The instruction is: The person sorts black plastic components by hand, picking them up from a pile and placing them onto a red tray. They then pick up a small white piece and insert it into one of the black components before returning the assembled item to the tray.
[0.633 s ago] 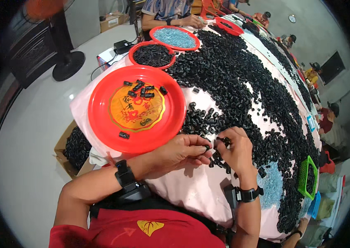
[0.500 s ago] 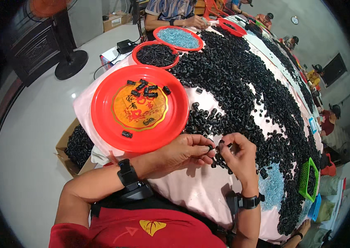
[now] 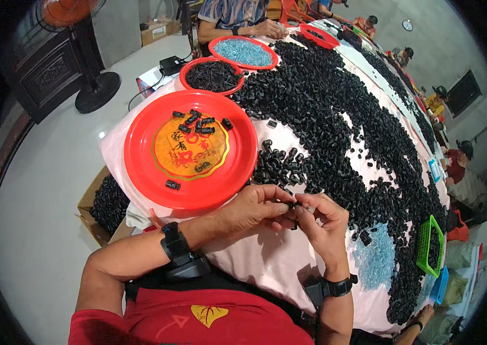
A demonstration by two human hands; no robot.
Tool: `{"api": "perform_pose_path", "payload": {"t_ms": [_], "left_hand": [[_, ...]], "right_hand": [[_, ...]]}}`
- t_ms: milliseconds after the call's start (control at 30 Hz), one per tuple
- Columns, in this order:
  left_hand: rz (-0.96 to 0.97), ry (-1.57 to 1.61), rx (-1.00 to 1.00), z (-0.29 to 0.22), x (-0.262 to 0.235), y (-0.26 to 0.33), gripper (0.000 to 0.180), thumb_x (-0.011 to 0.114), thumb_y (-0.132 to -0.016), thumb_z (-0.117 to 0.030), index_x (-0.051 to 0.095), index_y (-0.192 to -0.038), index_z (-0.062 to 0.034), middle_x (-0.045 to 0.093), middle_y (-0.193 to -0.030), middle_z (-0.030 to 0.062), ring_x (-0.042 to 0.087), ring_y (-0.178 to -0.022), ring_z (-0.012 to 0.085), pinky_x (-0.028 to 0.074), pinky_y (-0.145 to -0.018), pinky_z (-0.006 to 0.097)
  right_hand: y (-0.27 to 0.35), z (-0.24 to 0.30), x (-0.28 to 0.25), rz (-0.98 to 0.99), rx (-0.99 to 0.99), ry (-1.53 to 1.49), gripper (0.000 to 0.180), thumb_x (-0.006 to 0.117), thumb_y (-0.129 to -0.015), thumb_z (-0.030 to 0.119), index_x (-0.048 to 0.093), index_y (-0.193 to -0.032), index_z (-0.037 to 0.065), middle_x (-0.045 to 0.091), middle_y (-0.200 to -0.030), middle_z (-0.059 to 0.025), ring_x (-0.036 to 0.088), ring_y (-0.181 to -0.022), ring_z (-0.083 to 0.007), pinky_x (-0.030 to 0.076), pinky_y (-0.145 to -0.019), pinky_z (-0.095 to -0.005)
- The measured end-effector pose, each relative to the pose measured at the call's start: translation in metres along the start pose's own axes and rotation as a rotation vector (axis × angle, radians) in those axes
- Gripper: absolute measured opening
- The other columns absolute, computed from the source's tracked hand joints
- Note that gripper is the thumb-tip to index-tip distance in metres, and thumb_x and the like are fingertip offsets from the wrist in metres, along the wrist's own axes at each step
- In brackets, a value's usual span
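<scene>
Two bare hands meet over the near part of the pale pink cloth (image 3: 255, 261); the left hand (image 3: 255, 208) has thumb and fingers drawn narrow on a small black piece (image 3: 293, 208), and the right hand (image 3: 325, 221) pinches at the same spot from the right; the fingers cover much of it, so I cannot tell whether one part or two joined parts are held; just beyond the hands lies a loose cluster of black pieces (image 3: 281, 165), and a broad black heap (image 3: 335, 98) spreads far and right; to the left, a round red tray (image 3: 134, 167) carries several black fittings (image 3: 200, 123) toward its far side and a single one near its near edge; beyond it stand a red bowl of black pins (image 3: 210, 76) and another of silvery-blue pieces (image 3: 243, 52); at the right, a pale blue pile (image 3: 376, 259) lies near a green basket (image 3: 421, 253).
</scene>
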State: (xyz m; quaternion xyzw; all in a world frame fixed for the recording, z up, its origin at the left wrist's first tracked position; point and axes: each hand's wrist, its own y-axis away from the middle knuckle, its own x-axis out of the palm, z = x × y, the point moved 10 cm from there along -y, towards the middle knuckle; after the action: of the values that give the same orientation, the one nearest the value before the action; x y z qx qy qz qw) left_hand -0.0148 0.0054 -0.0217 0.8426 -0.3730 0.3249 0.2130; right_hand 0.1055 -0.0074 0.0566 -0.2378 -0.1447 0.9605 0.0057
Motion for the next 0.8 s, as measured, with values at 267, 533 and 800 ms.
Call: {"api": "perform_pose_path", "payload": {"t_ms": [267, 533, 800], "left_hand": [[-0.036, -0.060, 0.091, -0.004, -0.004, -0.003, 0.023, 0.066, -0.102, -0.012, 0.064, -0.123, -0.0035, 0.072, -0.110, 0.0063, 0.070, -0.095, 0.0127, 0.057, -0.080, 0.024], [-0.086, -0.108, 0.102, -0.008, -0.012, -0.002, 0.024, 0.067, -0.101, -0.011, 0.062, -0.123, -0.0027, 0.073, -0.108, 0.0074, 0.069, -0.089, 0.0115, 0.057, -0.079, 0.025], [-0.079, -0.283, 0.189, -0.010, -0.016, -0.007, 0.023, 0.068, -0.100, -0.015, 0.063, -0.118, -0.0020, 0.073, -0.101, 0.0049, 0.071, -0.086, 0.0112, 0.056, -0.073, 0.024]], "right_hand": [[-0.001, 0.008, -0.002, -0.034, -0.044, 0.087, 0.021, 0.073, -0.088, 0.000, 0.078, -0.108, 0.004, 0.073, -0.087, -0.0068, 0.064, -0.073, -0.0105, 0.048, -0.057, -0.0234], [-0.001, 0.018, 0.002, -0.016, -0.147, 0.179, 0.021, 0.072, -0.089, -0.002, 0.077, -0.109, 0.003, 0.073, -0.085, -0.0096, 0.065, -0.072, -0.0156, 0.049, -0.057, -0.0271], [-0.001, 0.025, -0.001, -0.035, -0.161, 0.203, 0.021, 0.071, -0.088, 0.000, 0.078, -0.107, 0.005, 0.074, -0.088, -0.0087, 0.067, -0.073, -0.0157, 0.050, -0.056, -0.0255]]}}
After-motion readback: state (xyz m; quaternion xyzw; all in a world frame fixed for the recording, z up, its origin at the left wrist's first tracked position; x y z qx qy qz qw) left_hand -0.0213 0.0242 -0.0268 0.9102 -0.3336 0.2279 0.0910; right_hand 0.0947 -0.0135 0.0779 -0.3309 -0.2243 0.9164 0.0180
